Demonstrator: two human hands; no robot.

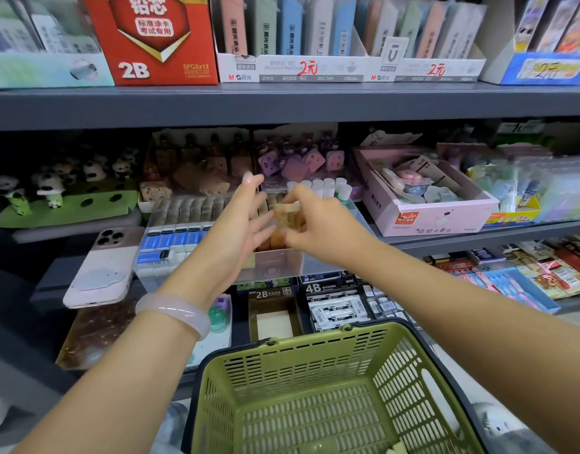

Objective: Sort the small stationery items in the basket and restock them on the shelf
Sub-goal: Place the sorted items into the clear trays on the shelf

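Observation:
A green plastic basket hangs low in the middle, and only a small pale item shows on its floor. Both hands reach over it to a clear tray on the middle shelf. My right hand pinches a small brown, clear-wrapped item just above the tray's row of similar brown pieces. My left hand is beside it with fingers spread and straight, touching the same item from the left. A pale bangle sits on the left wrist.
A phone in a pink case lies on the shelf edge at left. Panda figures stand farther left, a pink box of erasers at right. Pencil-lead boxes fill the top shelf; 2B and 4B eraser boxes sit below.

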